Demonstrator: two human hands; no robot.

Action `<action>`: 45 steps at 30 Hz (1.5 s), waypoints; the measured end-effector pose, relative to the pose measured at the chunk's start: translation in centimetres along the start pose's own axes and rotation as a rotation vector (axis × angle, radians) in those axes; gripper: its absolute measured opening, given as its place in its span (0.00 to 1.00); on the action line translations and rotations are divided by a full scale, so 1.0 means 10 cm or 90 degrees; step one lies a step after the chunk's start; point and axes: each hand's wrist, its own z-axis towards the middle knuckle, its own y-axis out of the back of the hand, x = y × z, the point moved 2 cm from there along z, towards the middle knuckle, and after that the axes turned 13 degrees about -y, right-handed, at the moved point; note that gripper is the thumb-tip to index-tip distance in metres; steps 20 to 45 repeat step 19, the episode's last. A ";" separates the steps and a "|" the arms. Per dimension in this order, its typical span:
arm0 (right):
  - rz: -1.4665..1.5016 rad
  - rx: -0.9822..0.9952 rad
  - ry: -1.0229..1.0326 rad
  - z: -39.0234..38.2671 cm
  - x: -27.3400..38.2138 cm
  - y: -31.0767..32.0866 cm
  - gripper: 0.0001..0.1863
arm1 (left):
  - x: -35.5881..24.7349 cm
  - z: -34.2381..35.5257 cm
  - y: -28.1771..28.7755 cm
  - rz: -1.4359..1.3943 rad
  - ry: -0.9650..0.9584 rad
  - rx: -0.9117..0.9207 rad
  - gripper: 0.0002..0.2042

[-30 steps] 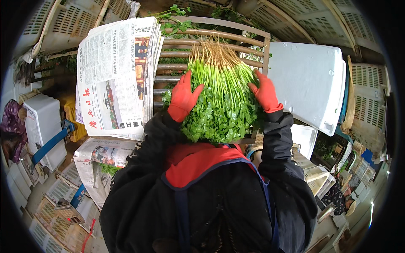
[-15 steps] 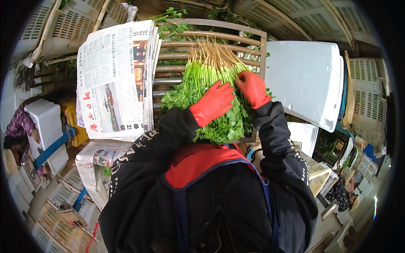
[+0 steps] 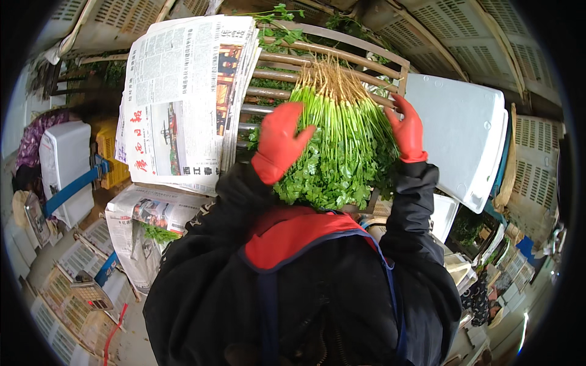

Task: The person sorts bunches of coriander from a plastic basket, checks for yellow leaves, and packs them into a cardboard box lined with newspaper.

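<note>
A broad bunch of celery-like leafy greens [image 3: 339, 140] lies on a slatted rack [image 3: 278, 72], its pale brown roots pointing away from me and its leaves toward me. Both my hands wear red rubber gloves. At the bunch's left edge is my left hand [image 3: 279, 141], thumb held apart from the fingers, nothing gripped. On the opposite edge my right hand [image 3: 407, 129] is spread beside the stems, thumb and fingers apart. The bunch lies between the two hands; whether the gloves touch its outer stems I cannot tell.
A thick stack of newspapers [image 3: 183, 97] covers the rack's left side. White foam lids or boxes [image 3: 452, 134] stand to the right. More newspaper [image 3: 131, 229] with greens lies near my left elbow. Perforated plastic crates [image 3: 427, 27] line the far side. Other people sit at both sides.
My hands have moved apart from the middle of the greens to their two sides, and the fingers have opened. The whole scene has shifted slightly rightward in the view.
</note>
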 end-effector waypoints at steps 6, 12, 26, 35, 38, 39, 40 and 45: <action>0.084 0.279 -0.085 -0.34 -0.59 -0.33 0.30 | 0.33 -0.19 -0.16 0.203 0.152 0.193 0.25; 0.109 0.367 -0.151 -0.36 -0.79 -0.32 0.24 | 0.29 -0.39 -0.37 0.101 0.128 0.158 0.21; 0.101 0.464 -0.010 -0.26 -1.01 -0.40 0.32 | 0.17 -0.40 -0.57 -0.067 0.426 0.137 0.38; 0.101 0.464 -0.010 -0.26 -1.01 -0.40 0.32 | 0.17 -0.40 -0.57 -0.067 0.426 0.137 0.38; 0.101 0.464 -0.010 -0.26 -1.01 -0.40 0.32 | 0.17 -0.40 -0.57 -0.067 0.426 0.137 0.38; 0.101 0.464 -0.010 -0.26 -1.01 -0.40 0.32 | 0.17 -0.40 -0.57 -0.067 0.426 0.137 0.38; 0.101 0.464 -0.010 -0.26 -1.01 -0.40 0.32 | 0.17 -0.40 -0.57 -0.067 0.426 0.137 0.38; 0.101 0.464 -0.010 -0.26 -1.01 -0.40 0.32 | 0.17 -0.40 -0.57 -0.067 0.426 0.137 0.38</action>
